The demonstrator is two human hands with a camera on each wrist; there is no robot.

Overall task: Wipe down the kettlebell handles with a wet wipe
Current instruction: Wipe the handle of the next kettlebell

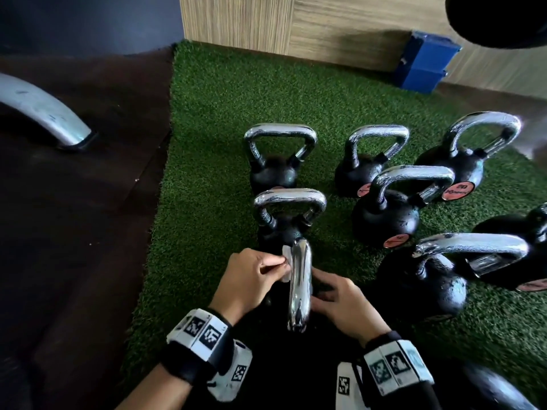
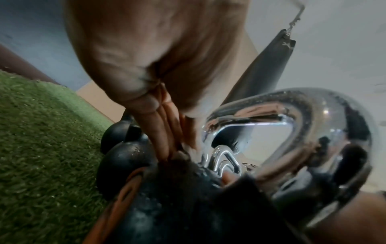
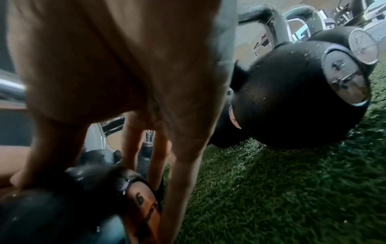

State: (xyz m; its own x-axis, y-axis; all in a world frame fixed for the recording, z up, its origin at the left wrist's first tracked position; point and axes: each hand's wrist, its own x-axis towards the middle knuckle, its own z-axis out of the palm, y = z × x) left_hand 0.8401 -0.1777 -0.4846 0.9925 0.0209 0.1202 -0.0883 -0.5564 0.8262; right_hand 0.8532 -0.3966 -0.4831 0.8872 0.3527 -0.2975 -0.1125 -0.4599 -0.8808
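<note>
Wiping of the nearest kettlebell handle [image 1: 299,287], in progress. Chrome handle standing end-on to the head camera, rising between the two hands, its black kettlebell body [image 3: 62,206] sitting on the green artificial turf [image 1: 213,119] at the near end of the left column of bells.

Left hand [image 1: 251,279]: pinching a small, pale wet wipe [image 1: 286,263] between thumb and fingers [image 2: 158,132], pressing it against the left side of the handle near its far top bend. Most of the wipe hidden behind the fingers; extent of wrap around the bar not discernible.

Right hand [image 1: 343,303]: fingers [image 3: 183,156] reaching straight down and spreading over the body of the same bell just right of the handle, apparently bracing it; not gripping the chrome itself.

Step in hand, judging from position: rubbing one side leg and upper bend of this first handle, with the near bend and the right leg likely remaining.

Next move calling for: sliding the wipe along the bar toward the near end, re-folding it around the far side, keeping the bell braced against tipping on the soft turf.

Seven more chrome-handled kettlebells [image 1: 387,205] waiting beyond and to the right, none being touched. Blue box [image 1: 426,63] standing by the wood-panelled wall [image 1: 325,25]; curved metal machine foot [image 1: 41,113] resting on the dark floor mat [image 1: 88,202] at left.
</note>
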